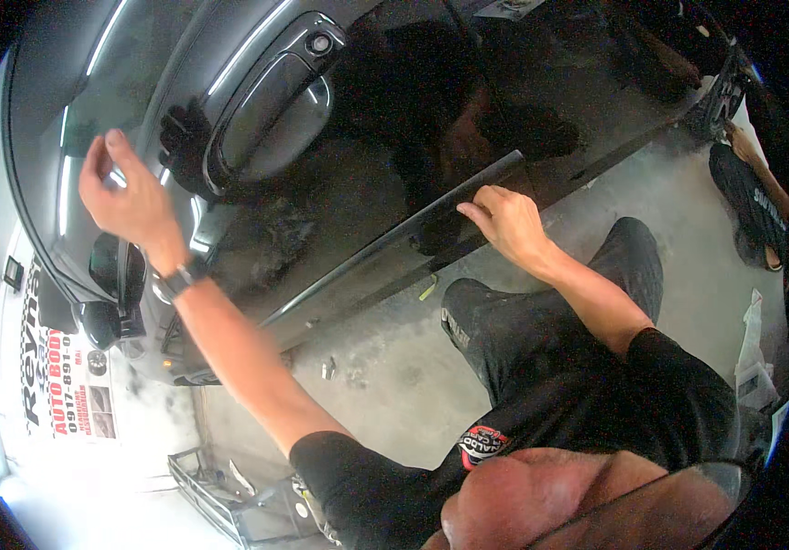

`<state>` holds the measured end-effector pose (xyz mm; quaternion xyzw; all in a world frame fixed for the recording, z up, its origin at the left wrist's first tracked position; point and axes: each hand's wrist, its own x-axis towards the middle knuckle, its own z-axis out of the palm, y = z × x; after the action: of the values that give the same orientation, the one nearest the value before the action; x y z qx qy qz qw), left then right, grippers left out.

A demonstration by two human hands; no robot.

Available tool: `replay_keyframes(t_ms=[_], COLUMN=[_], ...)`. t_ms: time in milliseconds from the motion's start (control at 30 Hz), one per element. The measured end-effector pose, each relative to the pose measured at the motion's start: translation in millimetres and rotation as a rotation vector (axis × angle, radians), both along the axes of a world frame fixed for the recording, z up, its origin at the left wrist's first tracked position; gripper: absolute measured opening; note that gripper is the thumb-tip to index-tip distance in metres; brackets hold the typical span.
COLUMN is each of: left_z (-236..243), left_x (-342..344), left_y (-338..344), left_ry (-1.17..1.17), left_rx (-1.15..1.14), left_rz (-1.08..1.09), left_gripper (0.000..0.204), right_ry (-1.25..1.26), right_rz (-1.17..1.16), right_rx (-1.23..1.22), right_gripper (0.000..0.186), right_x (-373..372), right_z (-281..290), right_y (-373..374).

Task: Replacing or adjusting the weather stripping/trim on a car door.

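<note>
A glossy dark car door [376,119] fills the upper part of the view, with a pull handle [271,115] and a round lock near its top. A long dark trim strip [394,234] runs slantwise along the lower door. My right hand [514,227] is at the strip's lower edge, near its right end. Its fingers are curled and the thumb lies close to them; whatever they may pinch is hidden. My left hand [131,197], slightly blurred, is raised left of the handle, before the window. Its fingers are loosely bent and apart, with nothing seen in them.
The side mirror [99,323] juts out at the left. A yellow-green strip [428,288] and a small dark piece [328,368] lie on the concrete floor. Another person's sandalled foot [750,197] is at the right. A metal frame [207,500] stands lower left, by a wall banner [55,394].
</note>
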<state>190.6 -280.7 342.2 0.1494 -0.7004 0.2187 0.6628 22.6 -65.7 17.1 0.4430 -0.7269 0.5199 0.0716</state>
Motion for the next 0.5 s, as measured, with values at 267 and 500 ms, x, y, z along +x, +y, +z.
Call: replay_keyframes(t_ms=[267, 500], left_z=[56.0, 42.0], left_x=[-4.8, 3.3], left_y=[-88.3, -113.1], left_ry=[-0.294, -0.311], left_rx=[0.303, 0.156], left_rz=[0.459, 0.421], left_gripper=[0.058, 0.055], right_ry=[0.023, -0.091], right_rz=[0.068, 0.041], right_rx=[-0.120, -0.083], right_gripper=[0.025, 0.025], right_x=[6.3, 9.9], right_z=[-4.0, -9.5], right_y=[5.2, -3.9])
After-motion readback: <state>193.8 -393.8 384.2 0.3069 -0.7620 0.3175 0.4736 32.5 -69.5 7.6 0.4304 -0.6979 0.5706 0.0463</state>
